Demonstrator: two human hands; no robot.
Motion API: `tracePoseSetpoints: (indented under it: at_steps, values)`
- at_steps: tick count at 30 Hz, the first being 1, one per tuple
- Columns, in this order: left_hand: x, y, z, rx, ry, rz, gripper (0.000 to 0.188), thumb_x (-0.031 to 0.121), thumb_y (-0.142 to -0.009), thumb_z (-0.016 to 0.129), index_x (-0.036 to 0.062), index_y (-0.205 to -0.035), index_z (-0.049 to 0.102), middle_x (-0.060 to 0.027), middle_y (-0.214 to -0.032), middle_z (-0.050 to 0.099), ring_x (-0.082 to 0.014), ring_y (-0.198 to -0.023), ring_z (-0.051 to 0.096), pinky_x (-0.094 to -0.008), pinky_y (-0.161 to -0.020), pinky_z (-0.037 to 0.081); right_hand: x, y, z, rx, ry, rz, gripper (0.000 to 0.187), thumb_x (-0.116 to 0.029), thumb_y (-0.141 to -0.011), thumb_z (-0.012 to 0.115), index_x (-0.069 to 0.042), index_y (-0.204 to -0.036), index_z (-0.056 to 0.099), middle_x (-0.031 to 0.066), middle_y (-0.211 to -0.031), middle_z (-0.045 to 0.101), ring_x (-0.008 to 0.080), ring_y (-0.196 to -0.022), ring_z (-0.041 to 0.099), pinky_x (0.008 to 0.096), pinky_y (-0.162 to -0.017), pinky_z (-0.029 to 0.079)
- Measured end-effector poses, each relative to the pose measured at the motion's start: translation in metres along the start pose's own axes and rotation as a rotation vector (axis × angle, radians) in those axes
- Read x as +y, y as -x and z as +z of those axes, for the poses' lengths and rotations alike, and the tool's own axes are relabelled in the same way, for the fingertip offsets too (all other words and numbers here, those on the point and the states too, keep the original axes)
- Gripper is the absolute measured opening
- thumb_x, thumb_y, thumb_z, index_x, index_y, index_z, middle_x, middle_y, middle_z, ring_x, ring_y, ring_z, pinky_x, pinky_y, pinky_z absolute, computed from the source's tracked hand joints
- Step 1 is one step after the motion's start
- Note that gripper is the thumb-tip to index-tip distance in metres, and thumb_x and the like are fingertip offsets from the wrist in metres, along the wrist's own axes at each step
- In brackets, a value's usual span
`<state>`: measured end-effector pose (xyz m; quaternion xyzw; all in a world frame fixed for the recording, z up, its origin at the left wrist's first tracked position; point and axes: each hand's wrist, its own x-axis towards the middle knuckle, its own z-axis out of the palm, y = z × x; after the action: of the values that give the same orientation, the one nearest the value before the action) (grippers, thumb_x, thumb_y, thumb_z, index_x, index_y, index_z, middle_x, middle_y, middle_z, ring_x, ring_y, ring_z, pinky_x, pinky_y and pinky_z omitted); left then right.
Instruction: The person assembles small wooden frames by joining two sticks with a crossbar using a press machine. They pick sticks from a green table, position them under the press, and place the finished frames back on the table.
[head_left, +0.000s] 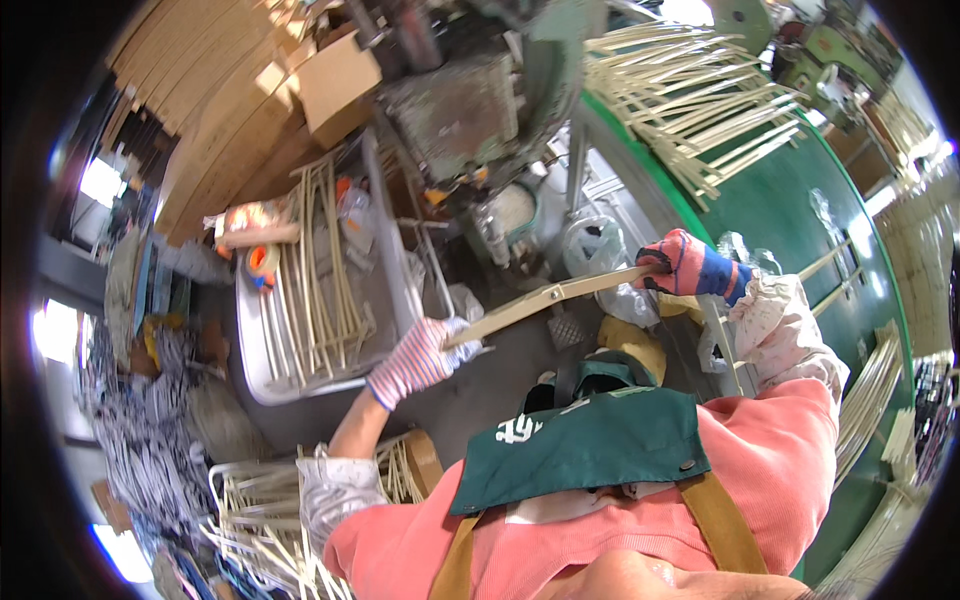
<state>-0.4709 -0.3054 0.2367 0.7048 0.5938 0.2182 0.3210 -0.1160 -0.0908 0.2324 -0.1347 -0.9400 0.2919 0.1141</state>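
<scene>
A beige jointed strip (553,295) with a small rivet-like dot near its middle spans the space in front of my chest. Its left end is gripped by my left hand (412,364), in a white glove with red and blue stripes. My right hand (690,266), in a pink and dark blue glove, is closed round the other end, a bit higher and farther right. The strip bends slightly at the middle. Below it hangs my dark green apron (590,445).
A white tray (262,385) at left holds several similar strips (325,270) and a roll of tape (263,262). Ahead stands a worn green machine (465,115). A green table (740,195) at right bears piled strips (680,90). More strips fill a rack (265,500) at lower left. Cardboard boxes (335,85) stand far left.
</scene>
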Motion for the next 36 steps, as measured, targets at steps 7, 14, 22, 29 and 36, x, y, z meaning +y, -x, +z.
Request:
tracePoseSetpoints:
  at_steps: [7, 14, 22, 29, 36]
  values:
    - [0.095, -0.086, 0.105, 0.334, 0.299, 0.193, 0.039, 0.025, -0.089, 0.059, -0.0032, -0.115, 0.051, -0.0156, -0.088, 0.060, -0.0228, -0.077, 0.058, -0.0338, -0.071, 0.047, -0.033, 0.014, -0.022, 0.553, -0.166, 0.525, 0.026, -0.028, -0.075, 0.074, -0.003, -0.077, 0.066, 0.0066, -0.057, 0.057, 0.0090, -0.053, 0.048, 0.0272, -0.051, 0.042]
    - [0.156, -0.200, 0.125, 0.557, 0.129, 0.716, 0.070, 0.040, -0.071, 0.071, -0.0022, -0.120, 0.043, -0.0218, -0.107, 0.051, -0.0371, -0.102, 0.049, -0.0456, -0.086, 0.039, -0.052, 0.156, -0.134, 0.758, -0.625, 0.005, 0.053, -0.032, -0.076, 0.069, 0.000, -0.115, 0.052, 0.0126, -0.095, 0.061, 0.0145, -0.082, 0.058, 0.0254, -0.066, 0.048]
    - [0.269, -0.250, 0.130, 0.541, 0.068, 0.923, 0.027, 0.028, -0.066, 0.071, 0.0109, -0.074, 0.051, -0.0052, -0.059, 0.052, -0.0268, -0.052, 0.054, -0.0392, -0.056, 0.042, -0.244, 0.203, -0.162, 0.656, 0.719, 0.615, 0.079, -0.031, -0.074, 0.070, -0.006, -0.139, 0.034, 0.0129, -0.114, 0.056, 0.0246, -0.100, 0.056, 0.0381, -0.092, 0.040]
    - [0.339, -0.257, 0.142, 0.610, -0.010, 1.297, 0.028, 0.029, -0.068, 0.069, 0.0136, -0.064, 0.045, -0.0020, -0.052, 0.042, -0.0221, -0.046, 0.046, -0.0362, -0.051, 0.035, -0.229, 0.305, -0.129, 1.352, 0.196, 0.384, 0.068, -0.035, -0.079, 0.063, -0.004, -0.134, 0.038, 0.0144, -0.134, 0.043, 0.0235, -0.117, 0.047, 0.0402, -0.097, 0.038]
    - [0.356, -0.292, 0.164, 0.607, -0.327, 1.780, 0.013, 0.018, -0.075, 0.060, 0.0100, -0.079, 0.052, 0.0047, -0.049, 0.036, -0.0139, -0.042, 0.040, -0.0333, -0.051, 0.030, -0.148, 0.294, -0.069, 0.807, -1.058, 0.771, 0.065, -0.040, -0.084, 0.061, -0.003, -0.133, 0.038, 0.0230, -0.125, 0.049, 0.0314, -0.114, 0.051, 0.0475, -0.090, 0.044]
